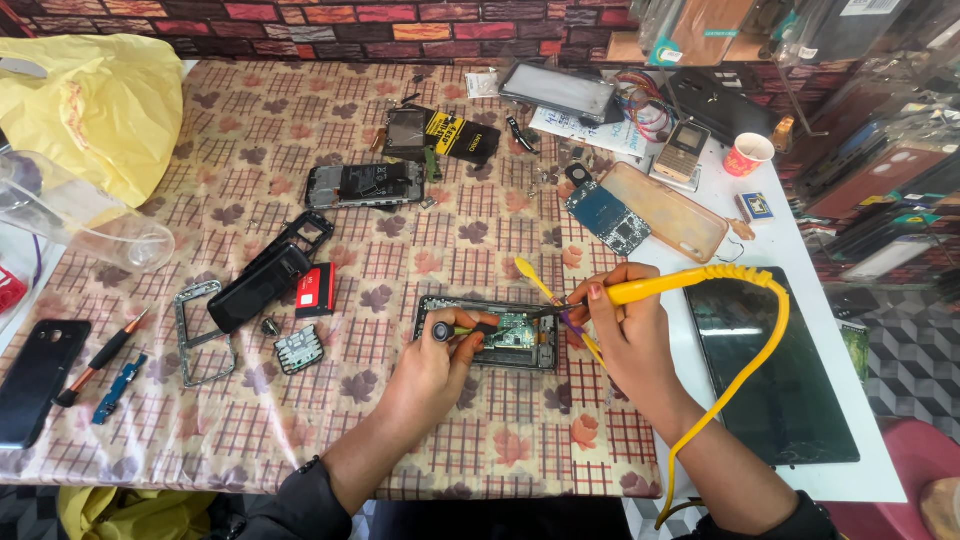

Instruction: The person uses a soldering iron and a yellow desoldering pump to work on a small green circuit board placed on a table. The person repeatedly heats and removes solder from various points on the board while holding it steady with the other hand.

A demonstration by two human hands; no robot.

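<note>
An opened phone (515, 345) with its circuit board showing lies on the patterned tablecloth (300, 410). My left hand (435, 365) grips a small screwdriver (470, 329) laid over the phone's left end. My right hand (625, 335) holds a yellow probe (660, 286) with its tip over the phone's right side; its yellow cable (745, 380) loops back past my forearm. A yellow pry tool (535, 282) pokes up beside my right fingers.
Phone parts lie about: a black housing (262, 282), a metal frame (200, 335), a red battery (317, 291), another opened phone (362, 185), a blue circuit board (610, 218). A dark tablet (775, 370) lies right, a black phone (35, 380) left, a yellow bag (95, 105) far left.
</note>
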